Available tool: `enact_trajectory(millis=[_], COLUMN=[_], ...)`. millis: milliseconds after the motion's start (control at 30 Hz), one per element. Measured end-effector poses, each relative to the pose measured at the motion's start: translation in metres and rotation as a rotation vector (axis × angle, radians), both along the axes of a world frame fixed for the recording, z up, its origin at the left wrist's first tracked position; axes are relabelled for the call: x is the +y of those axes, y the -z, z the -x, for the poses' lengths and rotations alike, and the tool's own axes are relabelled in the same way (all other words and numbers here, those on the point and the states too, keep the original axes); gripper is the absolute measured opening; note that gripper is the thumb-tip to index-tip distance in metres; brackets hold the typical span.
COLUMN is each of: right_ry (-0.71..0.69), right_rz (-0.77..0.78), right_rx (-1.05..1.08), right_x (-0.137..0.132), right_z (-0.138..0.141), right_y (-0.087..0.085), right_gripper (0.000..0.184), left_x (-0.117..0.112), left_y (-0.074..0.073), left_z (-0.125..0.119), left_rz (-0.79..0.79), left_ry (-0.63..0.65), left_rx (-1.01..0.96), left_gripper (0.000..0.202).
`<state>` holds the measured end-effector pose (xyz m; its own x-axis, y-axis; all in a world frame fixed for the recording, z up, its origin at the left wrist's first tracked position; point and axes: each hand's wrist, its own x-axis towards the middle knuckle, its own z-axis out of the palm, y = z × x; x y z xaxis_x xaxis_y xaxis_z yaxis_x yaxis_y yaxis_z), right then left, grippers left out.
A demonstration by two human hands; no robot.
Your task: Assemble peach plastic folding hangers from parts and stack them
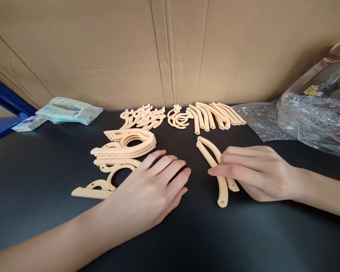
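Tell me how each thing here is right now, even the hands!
Left hand: open, palm down
Right hand: fingers curled over two cream strips; grip unclear
Two cream strips: partly covered by the right hand
Stacked cream frames: piled up
Nearest cream frame: lying flat, partly hidden
Back strips: bunched side by side
Small curved pieces: in loose clusters
Soft packets: lying down
Clear plastic: crumpled
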<state>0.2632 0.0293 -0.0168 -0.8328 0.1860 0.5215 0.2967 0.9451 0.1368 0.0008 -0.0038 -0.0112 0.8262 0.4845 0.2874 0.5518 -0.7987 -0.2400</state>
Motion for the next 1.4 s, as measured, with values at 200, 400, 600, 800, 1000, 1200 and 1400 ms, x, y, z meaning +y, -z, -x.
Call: enact_trajectory(millis=[200,400,600,800,1000,1200,1400], right_ry=[-0.043,0.176,0.253,0.319,0.391,0.480,0.536], right_rz=[0.049,0.020,0.129,0.175,0.293,0.398,0.384], right_rx=[0.084,0.126,0.047,0.062,0.107,0.159,0.157], right_x=[-0.005,0.007,0.017,0.015,0.013,0.016,0.017], right_z=[0.001,-0.002,-0.003,-0.001,0.001,0.002,0.001], right_y=[-0.002,-0.004,0.006,0.006,0.006,0.008,0.008], right_gripper=[0.023,0.023,0.020,0.018,0.014,0.010,0.009], left_x=[0.001,0.000,-0.006,-0.011,-0.011,-0.006,-0.008], left_y=[0.000,-0.005,-0.015,-0.013,-0.007,-0.006,-0.008], left_z=[0.000,0.000,-0.003,-0.004,-0.006,-0.001,0.001], left_rz=[-0.024,-0.026,0.195,0.226,0.035,0.113,0.070], left_ry=[0.032,0.087,0.310,0.325,0.117,0.074,0.238], left_rx=[0.002,0.011,0.021,-0.041,-0.119,-0.129,0.051], left_gripper=[0.029,0.028,0.051,0.038,0.026,0.029,0.042])
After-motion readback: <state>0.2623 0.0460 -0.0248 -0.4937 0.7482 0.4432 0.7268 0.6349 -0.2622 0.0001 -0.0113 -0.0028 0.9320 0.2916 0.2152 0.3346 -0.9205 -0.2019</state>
